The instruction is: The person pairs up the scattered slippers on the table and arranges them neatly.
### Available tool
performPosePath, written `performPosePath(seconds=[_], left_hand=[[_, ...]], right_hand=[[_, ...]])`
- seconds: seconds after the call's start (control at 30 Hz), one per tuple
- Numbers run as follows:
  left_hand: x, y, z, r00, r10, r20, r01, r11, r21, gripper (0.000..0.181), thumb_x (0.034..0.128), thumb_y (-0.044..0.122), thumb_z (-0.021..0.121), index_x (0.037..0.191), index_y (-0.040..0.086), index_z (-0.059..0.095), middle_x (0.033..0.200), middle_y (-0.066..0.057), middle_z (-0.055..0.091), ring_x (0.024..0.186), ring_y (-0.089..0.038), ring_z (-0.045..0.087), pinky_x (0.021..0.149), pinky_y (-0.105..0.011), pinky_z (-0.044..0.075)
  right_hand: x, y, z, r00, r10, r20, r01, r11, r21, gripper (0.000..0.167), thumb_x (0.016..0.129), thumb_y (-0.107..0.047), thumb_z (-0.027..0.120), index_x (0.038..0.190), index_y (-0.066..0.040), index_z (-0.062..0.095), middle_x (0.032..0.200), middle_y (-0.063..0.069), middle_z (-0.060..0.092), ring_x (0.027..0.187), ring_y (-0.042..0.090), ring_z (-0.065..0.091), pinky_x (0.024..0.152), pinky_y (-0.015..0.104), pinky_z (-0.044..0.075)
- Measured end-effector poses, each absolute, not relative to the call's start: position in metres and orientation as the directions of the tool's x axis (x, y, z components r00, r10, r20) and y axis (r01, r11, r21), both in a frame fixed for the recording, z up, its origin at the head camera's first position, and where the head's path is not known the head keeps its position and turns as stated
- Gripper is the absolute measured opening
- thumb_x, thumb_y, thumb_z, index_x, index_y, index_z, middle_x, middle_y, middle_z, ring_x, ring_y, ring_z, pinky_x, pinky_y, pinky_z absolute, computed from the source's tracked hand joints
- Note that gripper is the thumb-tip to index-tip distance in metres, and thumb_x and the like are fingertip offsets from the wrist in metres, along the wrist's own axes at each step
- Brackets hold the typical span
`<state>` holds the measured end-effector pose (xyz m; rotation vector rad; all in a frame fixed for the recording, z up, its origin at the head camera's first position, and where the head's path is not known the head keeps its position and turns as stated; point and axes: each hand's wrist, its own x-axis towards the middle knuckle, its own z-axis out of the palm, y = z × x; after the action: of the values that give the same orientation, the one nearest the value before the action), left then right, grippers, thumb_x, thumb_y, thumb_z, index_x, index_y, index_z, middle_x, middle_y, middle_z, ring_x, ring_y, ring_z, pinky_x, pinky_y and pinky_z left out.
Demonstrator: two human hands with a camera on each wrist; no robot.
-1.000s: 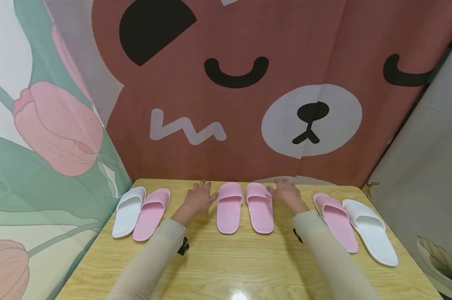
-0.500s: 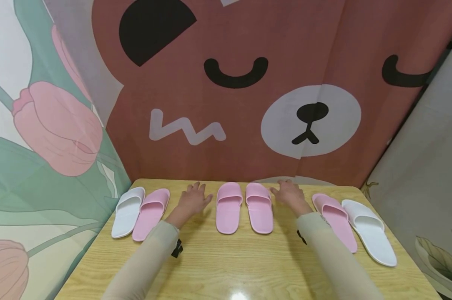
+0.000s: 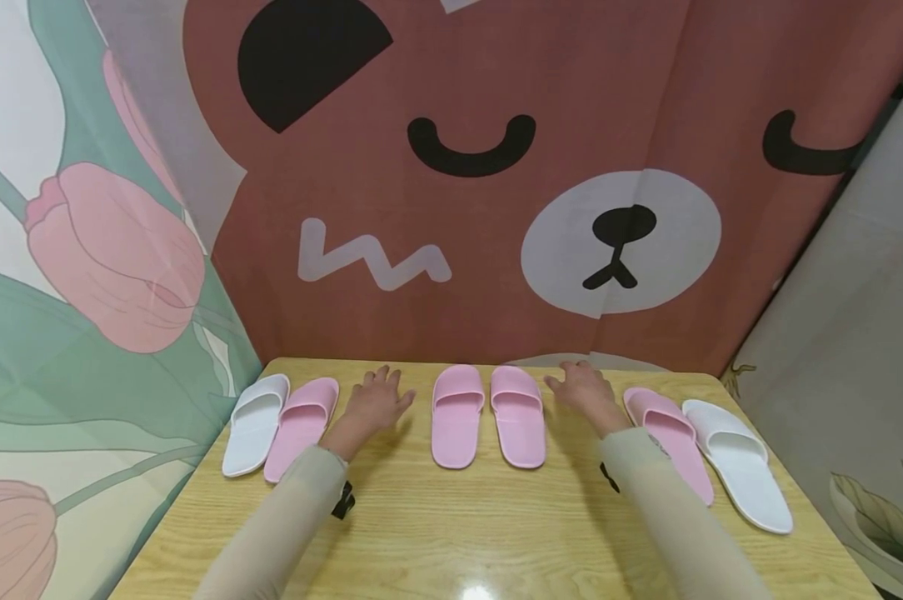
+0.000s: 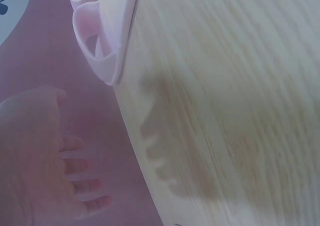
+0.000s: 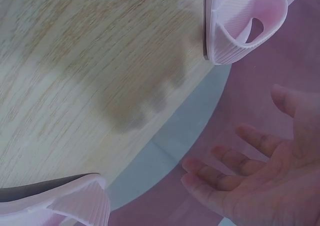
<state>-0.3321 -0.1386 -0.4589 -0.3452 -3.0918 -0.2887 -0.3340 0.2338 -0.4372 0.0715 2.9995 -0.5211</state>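
Two pink slippers stand side by side at the middle of the table's far edge, the left one point(image 3: 456, 429) and the right one point(image 3: 521, 429), toes toward the wall. My left hand point(image 3: 374, 405) hovers to their left with fingers spread, holding nothing; its shadow falls on the wood. Right of the pair, my right hand point(image 3: 584, 392) is also off the table, fingers loosely extended and apart from the slippers. In the left wrist view a pink slipper point(image 4: 117, 25) shows above the hand. The right wrist view has one pink slipper point(image 5: 245, 25) at top and another point(image 5: 85, 206) at bottom left.
At the table's left side lie a white slipper point(image 3: 256, 425) and a pink slipper point(image 3: 301, 425). On the right side are another pink slipper point(image 3: 680, 446), partly behind my sleeve, and a white slipper point(image 3: 744, 467). A bear-print curtain point(image 3: 481, 250) hangs behind the wooden table point(image 3: 451, 533).
Both hands have moved outward, away from the middle pair of pink slippers, the left hand farther than the right. The slippers stay where they were.
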Motion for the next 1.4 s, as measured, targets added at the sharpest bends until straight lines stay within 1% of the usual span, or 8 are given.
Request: performPosePath(seconds=[0.33,0.53,0.77,0.87,1.07,1.4], left_hand=[[-0.329,-0.148,-0.452,-0.975,0.22,0.027,0.221,0.959,0.178,0.069,0.1058,0.052,0.039,0.153,0.001,0.038,0.157,-0.026,0.034,0.142,-0.049,0.032,0.108,-0.067,0.034],[-0.331,-0.157,-0.457,-0.977,0.21,0.032,0.212,0.962,0.173,0.07,0.1055,0.052,0.039,0.153,0.001,0.038,0.157,-0.026,0.033,0.143,-0.049,0.032,0.108,-0.067,0.034],[-0.334,-0.167,-0.46,-0.982,0.188,0.022,0.189,0.966,0.177,0.07,0.1057,0.052,0.038,0.155,0.003,0.036,0.159,-0.025,0.031,0.145,-0.049,0.029,0.109,-0.068,0.031],[-0.334,-0.171,-0.46,-0.983,0.183,0.016,0.182,0.967,0.179,0.07,0.1057,0.053,0.036,0.155,0.003,0.035,0.16,-0.025,0.03,0.145,-0.049,0.028,0.11,-0.068,0.031],[-0.331,-0.177,-0.459,-0.985,0.171,0.016,0.171,0.969,0.18,0.071,0.1057,0.052,0.037,0.154,0.001,0.036,0.158,-0.027,0.031,0.144,-0.05,0.029,0.109,-0.068,0.03],[-0.33,-0.185,-0.461,-0.987,0.161,0.029,0.163,0.969,0.184,0.07,0.1054,0.05,0.038,0.153,-0.001,0.037,0.157,-0.028,0.032,0.143,-0.052,0.03,0.109,-0.069,0.029]], right_hand=[[-0.331,0.242,-0.435,-0.994,0.03,-0.106,0.065,0.938,-0.342,0.068,0.105,-0.046,0.047,0.153,0.001,0.038,0.153,0.034,0.033,0.137,0.056,0.035,0.108,0.068,0.033],[-0.33,0.251,-0.436,-0.992,0.024,-0.121,0.065,0.935,-0.35,0.068,0.105,-0.046,0.046,0.154,0.001,0.036,0.153,0.036,0.03,0.136,0.058,0.034,0.108,0.068,0.033],[-0.328,0.26,-0.435,-0.992,0.026,-0.121,0.068,0.93,-0.361,0.067,0.106,-0.042,0.045,0.153,0.003,0.035,0.153,0.038,0.029,0.136,0.06,0.033,0.11,0.069,0.03],[-0.327,0.262,-0.435,-0.993,0.029,-0.118,0.07,0.929,-0.363,0.067,0.105,-0.042,0.046,0.153,0.004,0.035,0.152,0.039,0.03,0.134,0.061,0.034,0.109,0.07,0.031],[-0.326,0.268,-0.436,-0.991,0.032,-0.127,0.077,0.925,-0.371,0.067,0.105,-0.043,0.046,0.154,0.002,0.035,0.151,0.038,0.031,0.134,0.059,0.036,0.107,0.07,0.033],[-0.325,0.278,-0.439,-0.993,0.031,-0.117,0.072,0.931,-0.359,0.066,0.105,-0.041,0.047,0.152,0.004,0.037,0.151,0.039,0.032,0.136,0.057,0.035,0.108,0.068,0.033]])
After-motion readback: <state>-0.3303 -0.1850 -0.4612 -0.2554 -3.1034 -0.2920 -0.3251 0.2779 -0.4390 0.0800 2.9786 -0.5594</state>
